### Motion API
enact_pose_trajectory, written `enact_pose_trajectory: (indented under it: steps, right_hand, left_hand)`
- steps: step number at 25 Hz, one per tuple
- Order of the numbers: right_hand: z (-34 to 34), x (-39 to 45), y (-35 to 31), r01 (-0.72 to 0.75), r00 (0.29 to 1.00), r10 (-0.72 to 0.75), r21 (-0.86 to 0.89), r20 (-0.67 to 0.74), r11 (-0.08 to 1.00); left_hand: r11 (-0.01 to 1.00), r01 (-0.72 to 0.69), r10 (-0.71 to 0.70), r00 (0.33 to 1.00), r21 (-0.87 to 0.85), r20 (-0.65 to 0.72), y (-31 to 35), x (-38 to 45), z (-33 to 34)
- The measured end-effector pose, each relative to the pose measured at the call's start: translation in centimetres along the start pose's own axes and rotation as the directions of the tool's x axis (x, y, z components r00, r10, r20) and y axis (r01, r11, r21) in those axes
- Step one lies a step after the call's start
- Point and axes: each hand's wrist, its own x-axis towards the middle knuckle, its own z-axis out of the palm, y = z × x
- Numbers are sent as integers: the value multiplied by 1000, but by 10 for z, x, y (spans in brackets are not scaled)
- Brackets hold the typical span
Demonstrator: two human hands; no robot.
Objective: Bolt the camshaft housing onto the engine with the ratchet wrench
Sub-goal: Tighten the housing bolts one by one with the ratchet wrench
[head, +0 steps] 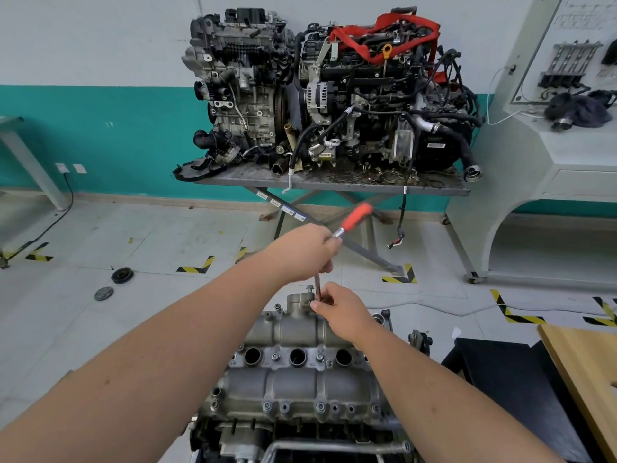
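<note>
While left hand (300, 252) grips ratchet wrench (355, 217) near its head, fingers curled round shank, red handle angled up and away, right hand (337, 310) pinches extension bar (318, 290) low, steadying socket at far end of camshaft housing (293, 355). Housing sits on engine (300, 432), just below viewer. Near-edge and middle bolts look seated. One bolt (310, 288) at far end stands proud, likely not run down. Judgement: most fasteners in, far end left, final tightening unconfirmed.
</note>
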Motion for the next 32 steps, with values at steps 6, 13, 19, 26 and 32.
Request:
enact_pose_trajectory:
  steps: [6, 13, 19, 26, 32]
  right_hand:
    - [-1, -2, -2, 17, 1000, -17, 10, -24, 1000]
    - [1, -5, -2, -4, 1000, 3, 192, 7, 981]
    - [0, 1, -2, -35, 999, 35, -15, -28, 999]
    - [0, 2, 0, -19, 1000, 19, -2, -22, 1000]
    - [-1, 1, 1, -5, 1000, 6, 30, -14, 1000]
  left_hand:
    - [778, -129, 318, 925, 615, -207, -13, -7, 22]
    - [952, -163, 278, 810, 258, -517, -38, -16, 50]
    - [768, -299, 14, 892, -567, -451, -42, -20, 64]
    - [257, -10, -197, 978, -966, -63, -36, -10, 52]
    - [593, 268, -276, 954, -759, 121, -32, -4, 13]
